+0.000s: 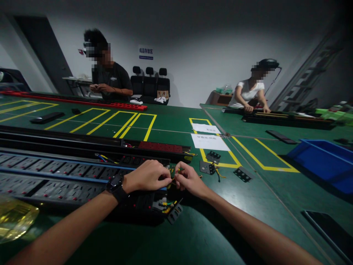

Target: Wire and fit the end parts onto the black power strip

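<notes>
My left hand [150,176], with a black watch on its wrist, rests over the right end of a black socket strip [102,173]. Its fingers are pinched at a thin yellow wire. Close beside it, my right hand [190,179] has thumb and forefinger closed on the same small wiring [173,180]. The exact piece between the fingertips is small and partly hidden. Below the hands, a nearer strip [60,189] ends in yellow and green wires [168,207] and a tilted grey end plate [174,212].
Metal brackets [205,167] and paper sheets [210,142] lie right of the strips. A blue bin [325,162] and a dark phone [331,232] are at the right. Two people work across the green table [176,119]. A yellow transparent object [16,219] is at the left.
</notes>
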Demonstrator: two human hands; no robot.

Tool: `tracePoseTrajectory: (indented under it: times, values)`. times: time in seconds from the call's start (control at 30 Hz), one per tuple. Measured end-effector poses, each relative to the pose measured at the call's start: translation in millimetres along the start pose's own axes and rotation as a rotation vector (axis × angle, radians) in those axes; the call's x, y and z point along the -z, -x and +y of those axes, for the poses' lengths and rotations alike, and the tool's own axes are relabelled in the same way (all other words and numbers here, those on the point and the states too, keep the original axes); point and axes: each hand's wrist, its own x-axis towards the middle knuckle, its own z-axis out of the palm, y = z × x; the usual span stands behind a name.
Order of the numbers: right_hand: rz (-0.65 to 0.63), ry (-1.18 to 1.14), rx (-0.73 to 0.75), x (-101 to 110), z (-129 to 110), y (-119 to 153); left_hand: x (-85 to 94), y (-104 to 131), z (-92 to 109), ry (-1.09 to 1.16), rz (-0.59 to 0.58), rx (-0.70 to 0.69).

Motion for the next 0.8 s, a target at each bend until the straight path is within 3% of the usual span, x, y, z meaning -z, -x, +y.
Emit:
tracePoseTrajectory:
  times: [0.23,0.6,0.8]
  values:
    - [0.221,0.079,0.053,2,11,-7,1.3,0,-3,0.116,0.016,-0.038]
    - [0.155,0.079,0.05,1,5,-6,-2.5,-1,-4,0.086,-0.027,-0.022]
    - [0.293,0.131,0.159,8,-3,-7,-3.1,-1,-1,0.069,-0.027,-0.004]
